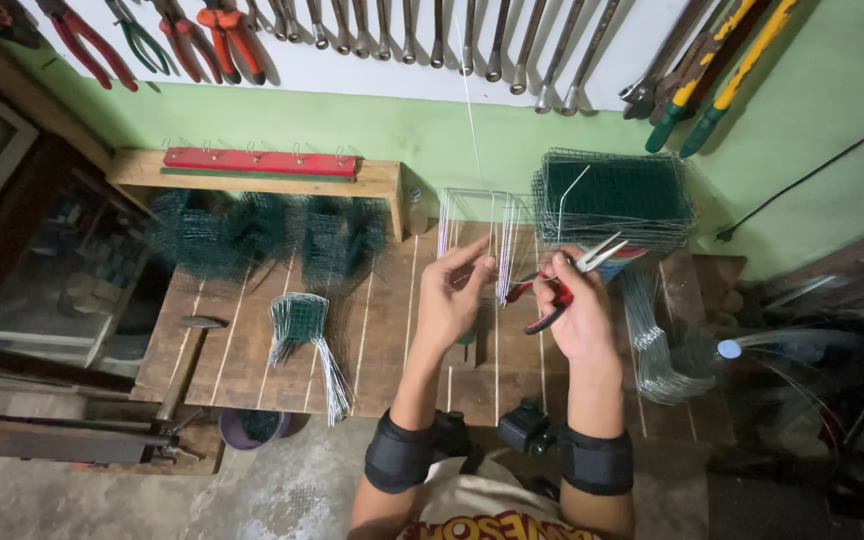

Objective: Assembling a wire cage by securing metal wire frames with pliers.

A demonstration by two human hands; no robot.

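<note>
Overhead, a wooden workbench (252, 340) is seen from a head-worn camera, with both bare hands raised above its middle. The left hand (449, 300) is held with its fingers drawn together, and a thin bent wire (472, 195) is pinched at the fingertips; the wire runs upward, far toward the wall, and folds down into a narrow frame just left of the right hand. The right hand (574, 310) is closed around the red handles of a pair of pliers (562, 280), whose pale jaws point to the right and far, parted slightly, close to a second wire end (567, 200) rising beside them; whether the jaws touch that wire cannot be told. Just beyond the right hand, at the far right of the bench, a stack of green wire mesh panels (612, 195) is set. Rolled bundles of dark green mesh (262, 235) are lined up along the far left of the bench, below a wooden shelf with a red strip (257, 162). A smaller folded mesh piece with loose wire ends (302, 330) is laid near the left middle, and a hammer (187, 360) rests at the left edge. Wrenches and pliers (402, 30) are hung on the white board at the far wall.
</note>
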